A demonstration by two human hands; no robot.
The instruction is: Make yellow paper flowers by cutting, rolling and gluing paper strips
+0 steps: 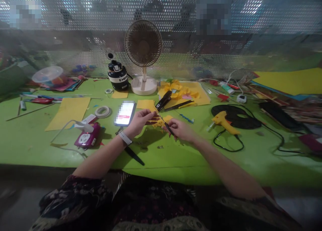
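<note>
My left hand (140,121) is closed in a pinch on a small yellow paper piece (161,121) held just above the green table (37,140). My right hand (180,128) is closed round the handles of small dark scissors (164,122), whose blades point up and left into the paper. A white watch band sits on my left wrist. Both hands meet over the middle of the table, right of a lit phone (125,113).
A white desk fan (144,56), a black stapler (163,100), a yellow glue gun (223,121) with its black cord, tape rolls (102,111), a pink power strip (87,138), yellow paper sheets (68,111) and a black-and-white bottle (117,77) surround the hands. A black pen (134,155) lies near the front edge.
</note>
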